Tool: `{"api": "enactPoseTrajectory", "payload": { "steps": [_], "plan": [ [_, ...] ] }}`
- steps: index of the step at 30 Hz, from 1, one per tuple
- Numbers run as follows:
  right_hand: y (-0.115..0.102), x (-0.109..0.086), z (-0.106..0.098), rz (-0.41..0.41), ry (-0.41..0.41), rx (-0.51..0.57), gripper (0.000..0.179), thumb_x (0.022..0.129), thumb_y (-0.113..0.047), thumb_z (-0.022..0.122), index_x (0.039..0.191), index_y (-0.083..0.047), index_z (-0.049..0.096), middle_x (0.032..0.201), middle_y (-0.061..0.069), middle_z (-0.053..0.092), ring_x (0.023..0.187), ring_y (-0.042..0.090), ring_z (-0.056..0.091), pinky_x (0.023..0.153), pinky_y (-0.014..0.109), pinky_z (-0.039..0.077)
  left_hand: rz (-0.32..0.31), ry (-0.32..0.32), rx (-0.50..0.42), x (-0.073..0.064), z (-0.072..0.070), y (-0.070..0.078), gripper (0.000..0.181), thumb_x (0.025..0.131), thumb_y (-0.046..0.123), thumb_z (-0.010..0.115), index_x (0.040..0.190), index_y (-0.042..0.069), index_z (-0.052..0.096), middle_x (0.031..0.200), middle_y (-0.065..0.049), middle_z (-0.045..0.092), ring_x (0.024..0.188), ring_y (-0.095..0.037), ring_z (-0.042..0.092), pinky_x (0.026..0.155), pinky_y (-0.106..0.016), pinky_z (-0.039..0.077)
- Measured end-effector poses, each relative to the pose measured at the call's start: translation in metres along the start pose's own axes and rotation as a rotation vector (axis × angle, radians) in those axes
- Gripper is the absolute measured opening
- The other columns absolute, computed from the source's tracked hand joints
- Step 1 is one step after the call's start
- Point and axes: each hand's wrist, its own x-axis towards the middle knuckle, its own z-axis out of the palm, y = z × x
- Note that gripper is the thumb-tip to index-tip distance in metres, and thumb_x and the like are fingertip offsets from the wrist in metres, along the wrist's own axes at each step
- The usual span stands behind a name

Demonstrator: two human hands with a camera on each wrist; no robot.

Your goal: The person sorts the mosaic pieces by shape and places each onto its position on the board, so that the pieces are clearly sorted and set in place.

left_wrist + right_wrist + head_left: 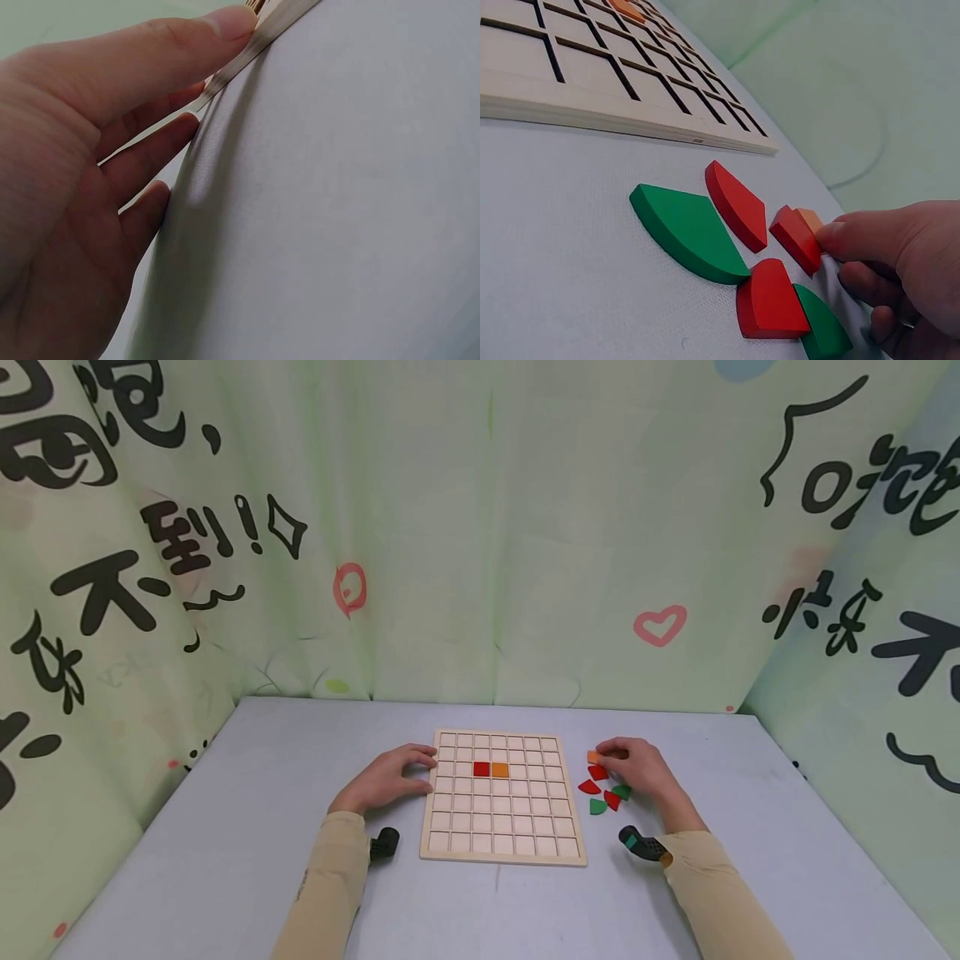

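Note:
A wooden grid board (pixel 502 858) lies on the table, with a red square block (pixel 482 769) and an orange square block (pixel 499 770) side by side in its cells. My left hand (pixel 386 781) rests against the board's left edge, thumb and fingers spread along the wood (pixel 232 64). To the right of the board, my right hand (pixel 637 768) pinches another orange block (pixel 593 757), partly hidden by the thumb and a red piece (pixel 795 238) in the right wrist view. Near that hand lie red quarter-round pieces (pixel 736 206) and green quarter-round pieces (pixel 690 232).
The white-covered table (pixel 495 910) has its far edge against a pale curtain (pixel 495 568) with dark writing and heart drawings. Curtain also runs along both sides. A dark wrist device (pixel 641 843) sits by the right cuff, another (pixel 385 843) by the left.

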Motion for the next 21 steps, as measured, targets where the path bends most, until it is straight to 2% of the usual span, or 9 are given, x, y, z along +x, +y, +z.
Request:
{"api": "enactPoseTrajectory", "payload": {
  "steps": [8, 21],
  "plan": [
    [0.0012, 0.0045, 0.0032, 0.024, 0.014, 0.005, 0.032, 0.095, -0.015, 0.063, 0.123, 0.001, 0.063, 0.115, 0.018, 0.062, 0.101, 0.031, 0.054, 0.086, 0.042, 0.053, -0.028, 0.001, 0.005, -0.0001, 0.0001, 0.0031, 0.035, 0.084, 0.014, 0.078, 0.118, 0.008, 0.068, 0.141, 0.002, 0.053, 0.138, -0.023, 0.039, 0.114, -0.041, 0.033],
    [-0.0035, 0.0058, 0.0024, 0.021, -0.003, -0.040, 0.036, 0.094, -0.019, 0.065, 0.123, 0.001, 0.062, 0.113, 0.018, 0.062, 0.099, 0.031, 0.055, 0.082, 0.039, 0.055, -0.007, -0.002, -0.001, -0.0003, -0.0002, 0.0036, 0.035, 0.084, 0.015, 0.077, 0.118, 0.007, 0.068, 0.141, -0.001, 0.053, 0.138, -0.026, 0.040, 0.114, -0.043, 0.033]
  ]
}}
